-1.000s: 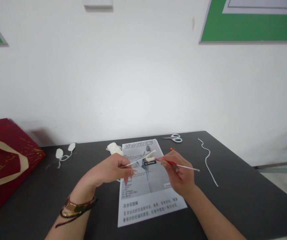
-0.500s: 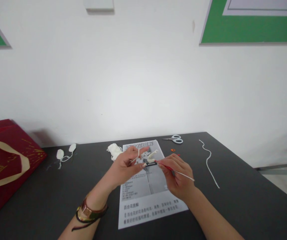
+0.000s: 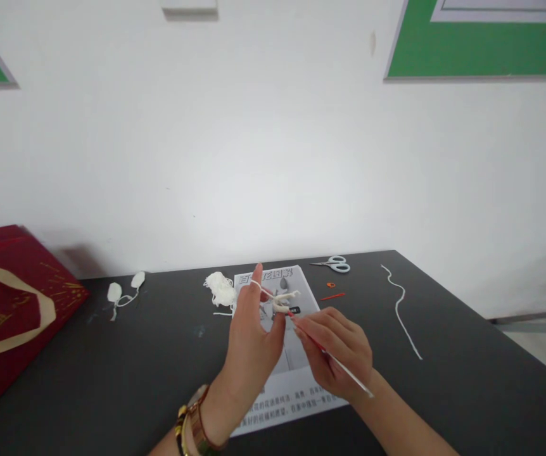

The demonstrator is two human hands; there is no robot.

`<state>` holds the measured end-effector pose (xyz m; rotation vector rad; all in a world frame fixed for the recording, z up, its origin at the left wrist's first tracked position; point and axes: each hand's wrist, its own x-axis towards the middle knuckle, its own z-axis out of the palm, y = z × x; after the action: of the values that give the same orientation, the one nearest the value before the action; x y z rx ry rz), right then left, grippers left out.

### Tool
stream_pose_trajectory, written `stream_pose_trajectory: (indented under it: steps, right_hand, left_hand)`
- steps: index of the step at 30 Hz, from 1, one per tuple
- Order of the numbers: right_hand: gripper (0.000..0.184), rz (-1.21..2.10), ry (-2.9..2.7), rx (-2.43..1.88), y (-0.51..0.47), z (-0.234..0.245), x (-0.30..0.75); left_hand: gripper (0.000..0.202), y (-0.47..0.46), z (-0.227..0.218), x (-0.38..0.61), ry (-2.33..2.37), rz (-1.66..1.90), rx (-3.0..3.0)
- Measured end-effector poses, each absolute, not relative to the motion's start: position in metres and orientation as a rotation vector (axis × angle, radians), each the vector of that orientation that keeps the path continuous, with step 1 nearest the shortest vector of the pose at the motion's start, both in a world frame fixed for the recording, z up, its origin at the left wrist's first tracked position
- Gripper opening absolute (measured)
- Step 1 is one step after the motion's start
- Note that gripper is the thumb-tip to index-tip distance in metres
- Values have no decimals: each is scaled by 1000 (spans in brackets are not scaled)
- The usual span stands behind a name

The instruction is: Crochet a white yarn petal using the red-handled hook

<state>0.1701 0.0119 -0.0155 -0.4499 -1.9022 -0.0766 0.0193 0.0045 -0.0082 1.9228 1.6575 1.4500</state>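
Black table (image 3: 135, 367) before a white wall (image 3: 273, 158), with a printed sheet (image 3: 296, 379) lying flat on top. Small cream piece (image 3: 280, 308), narrow and forked in shape, at the tip of a hook (image 3: 351, 376). Pinched at the thumb tip of the left hand (image 3: 254, 339), with a strand (image 3: 265, 290) passing over the raised index finger, and just beyond the right hand (image 3: 342, 351), closed around the hook.

"What sort of place are we seeing?"
"A room, maybe an office or classroom; I'm not telling which. Green boards (image 3: 482, 54) are hanging on a white wall (image 3: 282, 158), and a black tabletop (image 3: 149, 367) is standing against it."
"Any craft?"
"Yes: yarn (image 3: 220, 289), scissors (image 3: 340, 267) and a printed sheet (image 3: 301, 408) are lying there."
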Motion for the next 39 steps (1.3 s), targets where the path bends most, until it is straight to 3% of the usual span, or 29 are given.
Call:
stream_pose_trajectory:
  steps: [9, 15, 20, 27, 31, 39]
  right_hand:
    - [34, -124, -1899, -437, 11, -12, 170]
    - [33, 46, -1796, -494, 9, -12, 170]
    - [33, 366, -1653, -512, 14, -15, 172]
    - [24, 676, -1585, -536, 21, -16, 174]
    - [29, 539, -1714, -442, 19, -11, 176]
    - [44, -163, -1947, -383, 10, -16, 174]
  left_hand:
    - [53, 2, -4, 15, 1564, 1480, 1831]
    - [41, 9, -4, 12, 1276, 1596, 1500]
    - [72, 8, -1, 14, 978, 1665, 1061]
    - [75, 4, 2, 18, 727, 1625, 790]
    - [78, 5, 8, 16, 620, 1557, 676]
    - [78, 4, 11, 11, 781, 1587, 877]
